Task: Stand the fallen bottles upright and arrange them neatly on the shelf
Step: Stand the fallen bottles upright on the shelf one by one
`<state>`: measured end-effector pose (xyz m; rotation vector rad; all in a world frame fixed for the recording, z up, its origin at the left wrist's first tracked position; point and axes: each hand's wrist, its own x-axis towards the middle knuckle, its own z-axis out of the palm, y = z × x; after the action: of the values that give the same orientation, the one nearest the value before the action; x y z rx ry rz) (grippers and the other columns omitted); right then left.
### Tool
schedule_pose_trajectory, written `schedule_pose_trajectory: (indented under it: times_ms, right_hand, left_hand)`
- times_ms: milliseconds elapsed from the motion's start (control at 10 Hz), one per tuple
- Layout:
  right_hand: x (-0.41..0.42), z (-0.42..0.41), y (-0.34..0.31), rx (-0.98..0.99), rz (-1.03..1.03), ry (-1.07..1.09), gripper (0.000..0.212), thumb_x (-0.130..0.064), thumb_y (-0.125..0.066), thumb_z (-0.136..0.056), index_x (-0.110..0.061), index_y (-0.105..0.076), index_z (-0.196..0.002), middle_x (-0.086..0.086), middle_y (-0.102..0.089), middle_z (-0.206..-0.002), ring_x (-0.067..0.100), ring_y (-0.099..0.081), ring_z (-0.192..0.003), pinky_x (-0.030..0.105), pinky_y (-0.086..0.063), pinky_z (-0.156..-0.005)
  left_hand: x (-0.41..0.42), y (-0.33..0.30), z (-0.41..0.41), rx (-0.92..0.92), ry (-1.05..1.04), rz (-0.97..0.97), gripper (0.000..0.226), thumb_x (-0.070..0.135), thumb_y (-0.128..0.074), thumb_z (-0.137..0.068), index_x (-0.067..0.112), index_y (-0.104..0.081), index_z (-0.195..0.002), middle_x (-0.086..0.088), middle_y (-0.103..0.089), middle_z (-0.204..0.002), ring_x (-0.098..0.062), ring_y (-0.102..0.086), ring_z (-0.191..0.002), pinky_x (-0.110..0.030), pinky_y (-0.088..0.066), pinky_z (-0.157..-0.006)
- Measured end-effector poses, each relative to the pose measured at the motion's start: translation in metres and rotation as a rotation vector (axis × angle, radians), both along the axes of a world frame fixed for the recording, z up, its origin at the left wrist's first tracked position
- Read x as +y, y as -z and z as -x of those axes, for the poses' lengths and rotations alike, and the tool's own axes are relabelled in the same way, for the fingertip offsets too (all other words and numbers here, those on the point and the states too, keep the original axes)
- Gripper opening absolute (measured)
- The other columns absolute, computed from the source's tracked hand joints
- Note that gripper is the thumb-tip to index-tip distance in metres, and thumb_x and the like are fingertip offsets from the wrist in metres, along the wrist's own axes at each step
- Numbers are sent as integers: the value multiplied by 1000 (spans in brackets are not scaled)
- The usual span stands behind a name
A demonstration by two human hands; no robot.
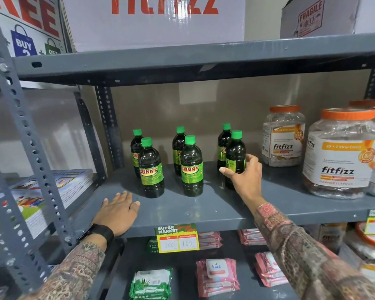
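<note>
- You have six Sunny bottles (pixel 151 167) at the centre of the frame, all upright with green caps, standing in three front-and-back pairs on the grey metal shelf (pixel 204 208).
- Your right hand (pixel 246 176) is wrapped around the front bottle of the right-hand pair (pixel 235 156), with the thumb across its label and the fingers behind it.
- Your left hand (pixel 117 211) lies flat and open on the shelf's front edge, lower left of the bottles, holding nothing.
- At least three Fitfizz jars (pixel 342 154) with orange lids stand at the right of the same shelf, apart from the bottles.
- One yellow price tag (pixel 177 239) hangs from the shelf's front lip.
- Several packs of wipes (pixel 217 276), pink and green, lie on the shelf below.
- Two white cartons (pixel 156 20) sit on the shelf above, at the top of the frame.
- A stack of books (pixel 52 195) rests on the neighbouring rack at the left edge.
</note>
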<state>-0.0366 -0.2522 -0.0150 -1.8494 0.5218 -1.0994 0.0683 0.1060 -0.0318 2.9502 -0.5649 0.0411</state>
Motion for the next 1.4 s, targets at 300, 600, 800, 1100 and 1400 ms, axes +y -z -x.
schedule_pose_trajectory:
  times_ms: [300,600,800,1100,1400]
  right_hand:
    - [3,4,-2,-18,-72,-82,70,-23,-82,-83,-20,-45,-142,0,-61,-129,20,-59,-117,45,-48,-106]
    - [3,4,1,9,-36,-58,67,-19,-81,-85,-16,-45,-142,2,-64,-123,21,-60,-108,35,-46,-92]
    - [5,3,-1,6,21,13,82,-35,-92,-72,-16,-45,-136,5,-58,-128,23,-58,-117,38,-49,-97]
    - [5,3,0,17,-5,-62,82,-26,-85,-80,-15,-39,-147,7,-62,-141,25,-61,-124,48,-48,-107]
    - [3,1,4,52,29,-59,72,-23,-83,-85,-13,-42,-144,8,-65,-133,22,-62,-115,34,-46,-93]
  left_hand:
    - [1,-1,2,2,-6,7,66,50,-14,-106,16,-11,-163,0,-6,-172,-17,-6,-159,-43,-1,-129]
    - [0,-2,2,4,-8,16,66,50,-15,-106,16,-12,-163,0,-7,-172,-17,-6,-159,-43,-1,-129]
    - [1,-1,1,6,-8,17,66,50,-15,-106,17,-12,-163,0,-7,-172,-17,-6,-159,-43,-1,-129]
    - [2,-1,0,4,-10,15,66,50,-15,-106,17,-12,-163,0,-7,-172,-17,-6,-159,-43,-1,-129]
    - [2,-2,0,8,-4,10,67,50,-15,-106,16,-11,-163,-1,-6,-172,-17,-5,-159,-43,-1,-129]
